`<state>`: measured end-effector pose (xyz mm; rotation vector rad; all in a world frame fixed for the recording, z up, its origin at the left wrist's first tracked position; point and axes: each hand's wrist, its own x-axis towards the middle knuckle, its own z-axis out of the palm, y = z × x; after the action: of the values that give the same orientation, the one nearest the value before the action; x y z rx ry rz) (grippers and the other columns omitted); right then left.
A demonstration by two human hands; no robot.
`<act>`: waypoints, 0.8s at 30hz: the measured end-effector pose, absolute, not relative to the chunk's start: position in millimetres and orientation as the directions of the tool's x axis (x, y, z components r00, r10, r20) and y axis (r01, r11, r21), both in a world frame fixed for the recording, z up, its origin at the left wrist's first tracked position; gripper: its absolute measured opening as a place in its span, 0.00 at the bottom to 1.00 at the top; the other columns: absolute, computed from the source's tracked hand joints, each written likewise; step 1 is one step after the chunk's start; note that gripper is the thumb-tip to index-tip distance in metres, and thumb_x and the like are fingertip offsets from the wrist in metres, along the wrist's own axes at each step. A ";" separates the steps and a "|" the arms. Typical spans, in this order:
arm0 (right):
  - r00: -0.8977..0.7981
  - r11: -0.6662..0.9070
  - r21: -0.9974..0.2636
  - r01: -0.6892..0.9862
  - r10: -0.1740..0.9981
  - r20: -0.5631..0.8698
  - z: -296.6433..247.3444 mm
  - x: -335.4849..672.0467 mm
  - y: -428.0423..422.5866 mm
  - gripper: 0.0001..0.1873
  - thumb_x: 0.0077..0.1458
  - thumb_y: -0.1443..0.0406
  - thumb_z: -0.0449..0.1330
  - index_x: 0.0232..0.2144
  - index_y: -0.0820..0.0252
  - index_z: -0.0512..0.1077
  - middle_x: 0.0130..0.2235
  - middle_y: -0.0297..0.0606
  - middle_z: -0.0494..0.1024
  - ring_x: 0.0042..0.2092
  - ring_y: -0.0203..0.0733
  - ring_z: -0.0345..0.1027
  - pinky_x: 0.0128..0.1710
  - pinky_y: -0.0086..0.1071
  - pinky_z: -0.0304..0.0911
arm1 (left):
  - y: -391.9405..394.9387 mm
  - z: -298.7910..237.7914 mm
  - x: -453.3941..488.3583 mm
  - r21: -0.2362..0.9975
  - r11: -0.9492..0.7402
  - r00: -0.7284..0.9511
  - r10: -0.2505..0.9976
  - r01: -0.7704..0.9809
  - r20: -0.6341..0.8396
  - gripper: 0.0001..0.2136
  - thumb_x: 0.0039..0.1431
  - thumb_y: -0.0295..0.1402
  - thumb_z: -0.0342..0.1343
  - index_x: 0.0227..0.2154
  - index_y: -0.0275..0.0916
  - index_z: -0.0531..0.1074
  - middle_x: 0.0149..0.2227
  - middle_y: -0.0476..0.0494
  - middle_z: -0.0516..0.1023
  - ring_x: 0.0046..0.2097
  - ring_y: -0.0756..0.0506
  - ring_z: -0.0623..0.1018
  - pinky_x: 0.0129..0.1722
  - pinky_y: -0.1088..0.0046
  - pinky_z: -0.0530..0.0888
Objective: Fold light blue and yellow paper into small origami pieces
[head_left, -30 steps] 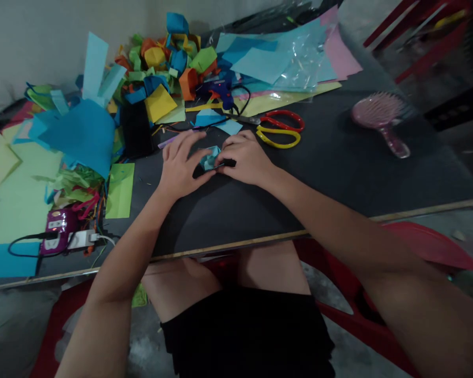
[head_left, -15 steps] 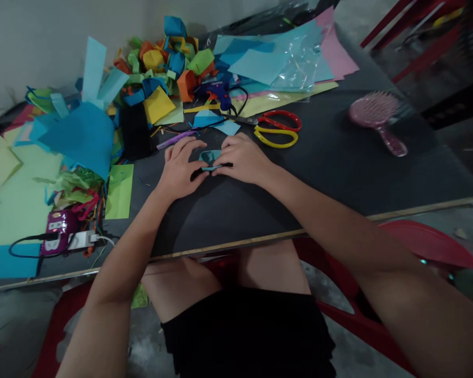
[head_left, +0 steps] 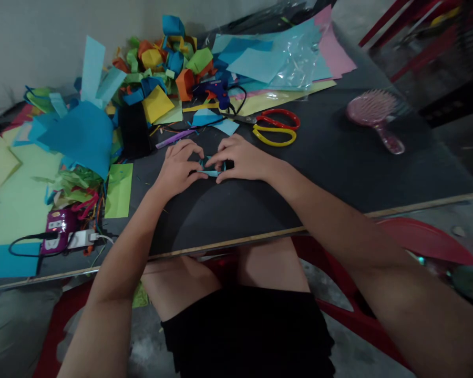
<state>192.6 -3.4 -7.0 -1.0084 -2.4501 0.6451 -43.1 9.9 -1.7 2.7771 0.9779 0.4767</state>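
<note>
A small piece of folded light-blue paper (head_left: 210,173) stands on the dark table between my hands, its strips forming a low ring-like shape. My left hand (head_left: 180,167) pinches its left side between thumb and fingers. On the other side my right hand (head_left: 240,159) grips the right part, with the index finger reaching over the fold. Fingers cover some of the paper. Just beyond lie scissors (head_left: 275,135) with one red and one yellow handle, a purple pen-like stick (head_left: 175,138) and blue paper scraps (head_left: 228,126).
Folded coloured paper pieces (head_left: 200,61) pile up at the back, beside a blue glue gun (head_left: 219,94) with a cord. Paper sheets (head_left: 256,65) in plastic lie behind. A pink hairbrush (head_left: 372,113) rests right; a purple power socket (head_left: 61,228) sits left.
The paper's near strip has turned from nearly edge-on to showing its face, and the shape is more opened. My right index finger has moved over it.
</note>
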 end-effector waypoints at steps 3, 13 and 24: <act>-0.648 0.631 -0.559 0.538 0.734 0.204 -7.7 193.2 -4.2 0.19 0.55 0.61 0.65 0.50 0.52 0.77 0.34 0.39 0.81 0.48 0.52 0.68 0.51 0.47 0.55 | 11.6 -2.5 -44.6 0.247 -0.775 0.731 0.631 0.581 0.259 0.09 0.59 0.41 0.61 0.31 0.42 0.80 0.55 0.41 0.74 0.62 0.35 0.65 0.61 0.51 0.60; -0.575 0.559 -0.693 0.456 0.779 0.251 -12.4 184.1 -6.7 0.15 0.54 0.63 0.64 0.46 0.57 0.73 0.37 0.40 0.82 0.45 0.50 0.74 0.51 0.47 0.59 | 8.9 -8.5 -40.3 0.234 -0.773 0.715 0.634 0.589 0.295 0.11 0.61 0.43 0.58 0.32 0.43 0.81 0.52 0.39 0.75 0.61 0.34 0.66 0.60 0.50 0.61; -0.504 0.407 -0.872 0.272 0.832 0.232 -12.4 180.7 -10.5 0.17 0.50 0.60 0.66 0.41 0.57 0.65 0.35 0.36 0.79 0.39 0.45 0.77 0.46 0.43 0.66 | 1.9 6.0 -41.3 0.206 -0.805 0.759 0.593 0.556 0.270 0.16 0.65 0.44 0.52 0.30 0.40 0.78 0.52 0.39 0.74 0.61 0.36 0.65 0.61 0.54 0.61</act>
<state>180.7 -10.5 -12.4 -0.9371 -1.9888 1.0595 -41.3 1.9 6.0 2.8393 0.9307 0.4930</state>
